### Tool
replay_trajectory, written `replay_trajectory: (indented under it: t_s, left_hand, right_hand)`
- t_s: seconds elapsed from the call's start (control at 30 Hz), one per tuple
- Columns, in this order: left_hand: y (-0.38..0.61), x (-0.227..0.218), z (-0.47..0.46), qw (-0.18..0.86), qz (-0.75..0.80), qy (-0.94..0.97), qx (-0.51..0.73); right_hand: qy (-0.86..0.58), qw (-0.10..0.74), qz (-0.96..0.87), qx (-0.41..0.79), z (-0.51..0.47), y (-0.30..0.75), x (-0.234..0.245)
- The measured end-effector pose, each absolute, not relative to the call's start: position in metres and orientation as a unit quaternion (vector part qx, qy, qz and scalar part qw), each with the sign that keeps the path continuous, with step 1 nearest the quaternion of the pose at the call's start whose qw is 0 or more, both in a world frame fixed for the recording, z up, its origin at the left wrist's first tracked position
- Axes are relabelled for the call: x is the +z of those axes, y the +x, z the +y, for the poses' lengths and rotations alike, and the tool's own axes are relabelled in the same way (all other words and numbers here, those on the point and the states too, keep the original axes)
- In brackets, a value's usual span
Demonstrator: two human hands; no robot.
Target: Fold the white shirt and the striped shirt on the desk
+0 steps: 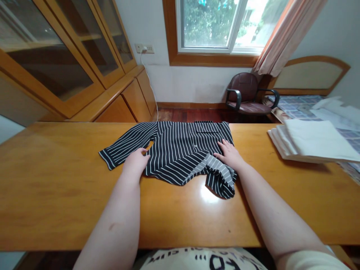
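A black shirt (174,150) with white stripes lies across the wooden table. One long sleeve (129,142) stretches out to the left, its cuff toward me. The lower right part is folded over, showing a greyish inner side, and a bunched end (221,185) lies nearest me. At the shirt's left side edge, my left hand (136,163) is closed on the fabric, its fingertips partly hidden. My right hand (231,155) rests flat on the right part of the shirt, fingers spread. A small button and a pocket flap show on the shirt.
The wooden table (70,195) spans the view. A stack of white sheets or folded cloth (312,140) sits at its right end. Beyond stand a maroon armchair (247,93), a glass-door cabinet (112,82) and a bed (298,105). A white cable (152,86) hangs from the wall socket.
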State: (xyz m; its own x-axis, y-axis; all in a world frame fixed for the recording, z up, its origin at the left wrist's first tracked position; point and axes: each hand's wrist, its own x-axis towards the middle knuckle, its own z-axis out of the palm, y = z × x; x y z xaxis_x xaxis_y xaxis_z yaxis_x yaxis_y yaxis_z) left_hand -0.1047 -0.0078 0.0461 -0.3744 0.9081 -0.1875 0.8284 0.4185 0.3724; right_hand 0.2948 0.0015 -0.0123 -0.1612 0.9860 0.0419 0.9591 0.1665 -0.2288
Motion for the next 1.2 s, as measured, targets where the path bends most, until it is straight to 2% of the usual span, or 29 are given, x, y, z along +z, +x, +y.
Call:
replay_trajectory:
  t_s: [0.07,0.13,0.2,0.3,0.37,0.47,0.6,0.73,0.8,0.87,1.03,1.2]
  left_hand:
    - [-0.103,0.044,-0.007,0.165,0.821,0.537,0.100]
    - [-0.097,0.046,-0.010,0.191,0.811,0.539,0.123]
    - [-0.090,0.050,-0.016,0.290,0.766,0.551,0.161]
    - [-0.086,0.058,-0.026,0.473,0.617,0.604,0.175]
    - [-0.089,0.063,-0.030,0.525,0.551,0.635,0.135]
    - [-0.099,0.066,-0.028,0.491,0.575,0.646,0.107]
    - [-0.106,0.064,-0.022,0.452,0.671,0.553,0.198]
    - [-0.096,0.072,-0.029,0.545,0.607,0.507,0.280]
    - [-0.089,0.078,-0.036,0.590,0.557,0.533,0.241]
    - [-0.085,0.080,-0.040,0.592,0.541,0.571,0.179]
    - [-0.087,0.073,-0.037,0.515,0.564,0.638,0.101]
    - [-0.108,0.057,-0.027,0.388,0.699,0.598,0.064]
  right_hand:
    - [-0.642,0.092,-0.758,0.076,0.002,0.294,-0.011]
    - [-0.642,0.090,-0.757,0.078,0.001,0.293,-0.010]
    - [-0.642,0.088,-0.757,0.080,0.001,0.293,-0.008]
    - [-0.638,0.092,-0.760,0.078,0.000,0.294,-0.008]
    - [-0.634,0.097,-0.763,0.079,0.000,0.295,-0.008]
    - [-0.632,0.101,-0.764,0.089,0.000,0.297,-0.008]
    - [-0.635,0.113,-0.758,0.100,0.002,0.298,-0.008]
    - [-0.637,0.119,-0.755,0.106,0.004,0.299,-0.009]
    - [-0.636,0.118,-0.755,0.107,0.004,0.299,-0.010]
    - [-0.636,0.118,-0.756,0.105,0.004,0.299,-0.010]
    - [-0.634,0.128,-0.755,0.105,0.004,0.300,-0.011]
    - [-0.634,0.125,-0.756,0.105,0.004,0.300,-0.011]
